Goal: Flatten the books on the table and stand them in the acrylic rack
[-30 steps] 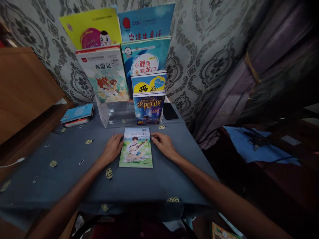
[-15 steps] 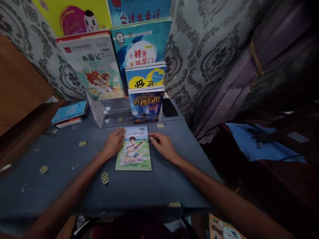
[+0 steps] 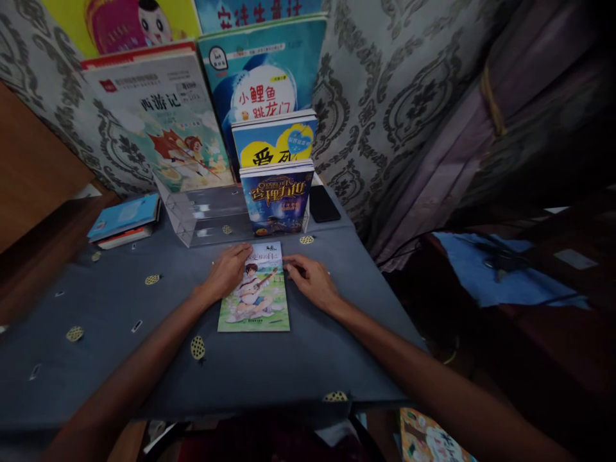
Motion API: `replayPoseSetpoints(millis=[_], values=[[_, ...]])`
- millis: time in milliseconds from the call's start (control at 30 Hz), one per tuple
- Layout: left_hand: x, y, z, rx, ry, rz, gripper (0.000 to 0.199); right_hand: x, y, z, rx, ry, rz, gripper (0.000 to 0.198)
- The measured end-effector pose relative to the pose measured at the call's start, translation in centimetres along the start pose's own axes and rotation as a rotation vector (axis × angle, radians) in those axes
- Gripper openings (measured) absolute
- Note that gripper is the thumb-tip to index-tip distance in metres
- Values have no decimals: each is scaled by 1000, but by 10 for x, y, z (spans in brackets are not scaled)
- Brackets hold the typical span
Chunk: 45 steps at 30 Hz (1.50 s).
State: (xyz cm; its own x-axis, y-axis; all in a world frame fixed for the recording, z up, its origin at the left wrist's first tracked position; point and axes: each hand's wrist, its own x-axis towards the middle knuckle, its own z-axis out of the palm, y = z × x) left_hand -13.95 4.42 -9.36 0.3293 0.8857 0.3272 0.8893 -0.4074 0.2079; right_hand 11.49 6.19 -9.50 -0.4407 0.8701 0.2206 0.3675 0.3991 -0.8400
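Observation:
A thin paperback book (image 3: 257, 298) lies flat on the cloth-covered table, its cover showing a seated figure with a guitar on grass. My left hand (image 3: 230, 269) rests over the book's upper left part, fingers stretched out flat and covering some of the title. At the upper right edge is my right hand (image 3: 310, 279), with its index finger reaching to the cover's edge and the thumb a little apart below it. The book stays closed between both hands.
Behind the book, a clear acrylic stand (image 3: 216, 228) holds several upright books, a dark blue one (image 3: 276, 202) in front. A phone (image 3: 324, 204) lies to its right. Two stacked books (image 3: 124, 220) sit at the left. A patterned curtain (image 3: 380, 90) hangs behind.
My left hand has slid right, further over the book's cover and title. My right hand remains at the right edge. The whole view has shifted slightly.

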Motion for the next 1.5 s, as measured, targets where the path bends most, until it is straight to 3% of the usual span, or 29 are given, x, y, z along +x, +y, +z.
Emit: replayPoseSetpoints(millis=[367,800,1233,1500], values=[[33,-8,-16,-49,-179,38,43,0,-2,-1,-11,-10,-3,28],[58,19,-15,-56,-280,95,51,0,-7,-4,-68,-8,-17,29],[46,16,-4,-36,-248,112,61,2,-2,-1,-4,-7,-10,32],[37,27,-8,-57,-238,149,52,3,-1,-2,-1,-15,-8,34]])
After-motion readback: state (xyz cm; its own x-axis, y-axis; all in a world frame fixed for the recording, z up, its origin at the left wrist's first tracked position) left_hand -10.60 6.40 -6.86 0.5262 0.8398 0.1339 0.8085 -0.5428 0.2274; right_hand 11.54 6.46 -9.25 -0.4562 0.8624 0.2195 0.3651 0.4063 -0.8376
